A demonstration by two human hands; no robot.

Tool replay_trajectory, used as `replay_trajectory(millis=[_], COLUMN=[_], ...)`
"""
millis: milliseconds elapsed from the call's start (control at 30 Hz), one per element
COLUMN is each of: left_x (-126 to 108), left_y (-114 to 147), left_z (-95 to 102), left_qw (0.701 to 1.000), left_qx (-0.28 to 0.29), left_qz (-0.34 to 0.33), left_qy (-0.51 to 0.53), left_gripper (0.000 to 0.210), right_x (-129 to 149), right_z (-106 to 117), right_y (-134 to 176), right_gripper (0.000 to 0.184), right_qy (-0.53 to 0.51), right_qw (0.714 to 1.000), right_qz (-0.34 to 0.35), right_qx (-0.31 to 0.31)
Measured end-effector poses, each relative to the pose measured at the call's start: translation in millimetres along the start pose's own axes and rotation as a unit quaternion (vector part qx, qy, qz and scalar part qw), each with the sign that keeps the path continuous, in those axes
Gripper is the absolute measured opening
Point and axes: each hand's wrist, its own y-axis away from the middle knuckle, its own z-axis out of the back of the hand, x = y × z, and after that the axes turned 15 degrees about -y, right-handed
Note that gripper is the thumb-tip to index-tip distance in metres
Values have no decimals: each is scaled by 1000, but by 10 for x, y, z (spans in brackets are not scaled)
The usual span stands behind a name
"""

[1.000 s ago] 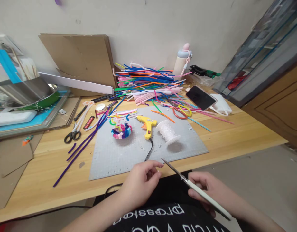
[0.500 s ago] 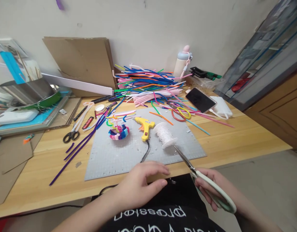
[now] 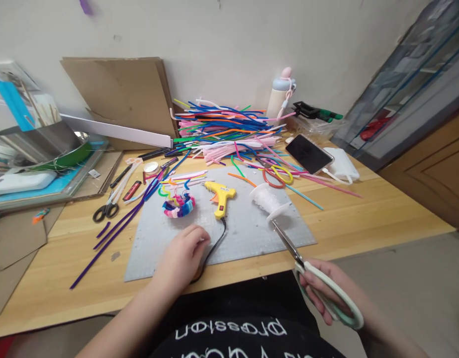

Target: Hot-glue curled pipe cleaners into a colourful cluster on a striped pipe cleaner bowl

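Note:
My right hand is wrapped around the pale green and white handles of a pair of scissors. Their blades look closed, and the tips point at the near flange of a white spool wound with clear, beaded-looking strand; whether they touch it I cannot tell. Over the front edge of the grey cutting mat, my left hand has its fingers curled together, and what they hold, if anything, is hidden. Beyond it lie a yellow glue gun and a multicoloured fuzzy ring with curled pipe cleaners.
Behind the mat is a heap of pipe cleaners. Red-and-yellow-handled scissors, a phone and a white power bank are to the right. Black-handled scissors and purple pipe cleaners lie left. The glue gun's cord passes my left hand.
My left hand has moved left and forward onto the mat, its spread fingers now curled. The spool has shifted right and turned slightly. My right hand still holds the scissors, almost in place.

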Motion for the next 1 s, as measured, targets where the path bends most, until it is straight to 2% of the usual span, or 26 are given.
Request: replay_trajectory(millis=[100,167,233,333,400,533,633,733,833,1000], left_x=[81,160,254,405,488,558,531,478,433,424], left_y=[114,162,190,217,241,302,335,328,284,222], left_z=[83,142,197,276,329,451,551,646,724,804], left_qw=[993,970,935,901,876,797,766,749,745,778], left_qx=[-19,-18,-34,-95,-109,-94,-74,-63,-54,-78], left_qz=[84,150,189,215,231,264,269,267,252,205], left_qy=[84,193,297,366,410,535,579,603,615,589], left_gripper=[11,17,22,21,25,35,36,33,30,30], right_x=[4,1,-10,-21,-10,47,84,111,136,162], right_z=[-16,-25,-33,-55,-85,-182,-263,-338,-405,-508], right_y=[-12,-16,-21,-32,-39,-49,-52,-55,-62,-96], right_gripper=[50,50,50,49,49,49,50,50,49,49], right_qy=[5,9,9,4,2,8,14,16,22,18], right_qw=[1000,1000,1000,1000,1000,1000,1000,1000,999,999], right_qz=[3,3,4,9,12,15,19,16,19,27], right_qx=[5,5,6,14,14,10,9,12,18,27])
